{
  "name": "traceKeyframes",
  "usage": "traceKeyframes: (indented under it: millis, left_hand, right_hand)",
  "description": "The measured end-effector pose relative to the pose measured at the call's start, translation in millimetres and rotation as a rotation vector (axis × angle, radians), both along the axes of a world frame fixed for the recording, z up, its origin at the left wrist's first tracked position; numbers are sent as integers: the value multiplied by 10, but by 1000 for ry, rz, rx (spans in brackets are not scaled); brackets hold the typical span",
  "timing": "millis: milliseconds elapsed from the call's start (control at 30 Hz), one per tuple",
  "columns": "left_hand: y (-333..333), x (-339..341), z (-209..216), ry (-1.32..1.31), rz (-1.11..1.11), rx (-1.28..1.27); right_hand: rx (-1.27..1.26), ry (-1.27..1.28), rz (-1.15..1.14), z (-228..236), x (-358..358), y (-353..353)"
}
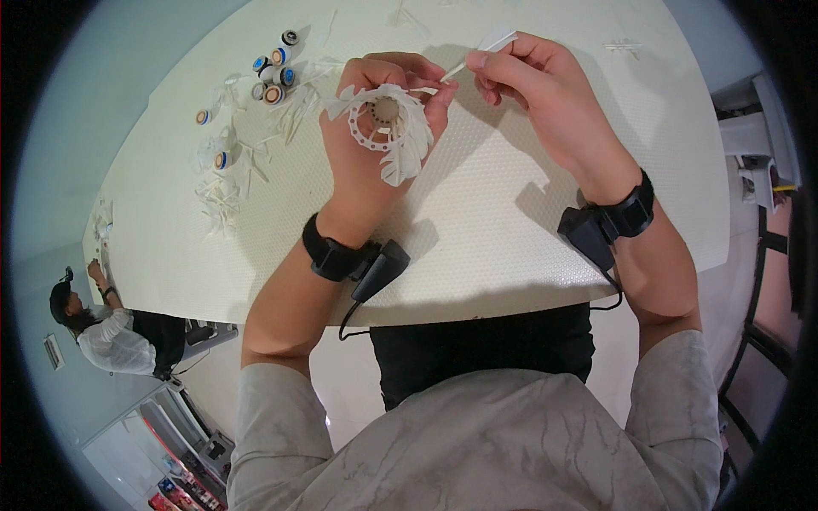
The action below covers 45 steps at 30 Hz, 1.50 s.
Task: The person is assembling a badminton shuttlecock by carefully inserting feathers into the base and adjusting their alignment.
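Observation:
My left hand [375, 136] grips a partly built shuttlecock [383, 123]: a white perforated ring around a tan cork base, with several white feathers fanning out to its right and lower side. My right hand [537, 85] pinches a single white feather [486, 47] by its quill, whose tip points at the ring's upper right edge. Both hands are held above the pale textured table [511, 230]. Each wrist wears a black strap with a small black device.
Several shuttlecock cork bases with blue and orange rims [273, 72] lie at the table's far left, among loose white feathers [226, 192]. More feathers [622, 44] lie at the far right. Another person [111, 332] sits at the left. A white machine [754, 149] stands at right.

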<state>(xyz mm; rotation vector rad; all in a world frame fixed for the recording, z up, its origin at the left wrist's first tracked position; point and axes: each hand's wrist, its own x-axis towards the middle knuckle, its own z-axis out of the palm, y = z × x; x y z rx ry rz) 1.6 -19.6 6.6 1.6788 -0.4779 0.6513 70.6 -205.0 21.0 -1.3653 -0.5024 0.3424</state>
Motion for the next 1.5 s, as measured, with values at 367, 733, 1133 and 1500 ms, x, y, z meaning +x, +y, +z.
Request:
traceKeyframes:
  millis: [367,733,1133,1500]
  left_hand:
    - [47,-55,38,-69,192,216]
    - [107,-16,-47,45,194,269]
    - [23,-36,11,225,162,49]
    - [25,-11,-32,214,143,130]
  right_hand:
    - [-38,25,23,24,-61,29]
    - [10,-14,-51,23,8,-15]
    - [4,-297,-281,251,-90,-91]
    - [-173,-1292,-230,434,-108,-170]
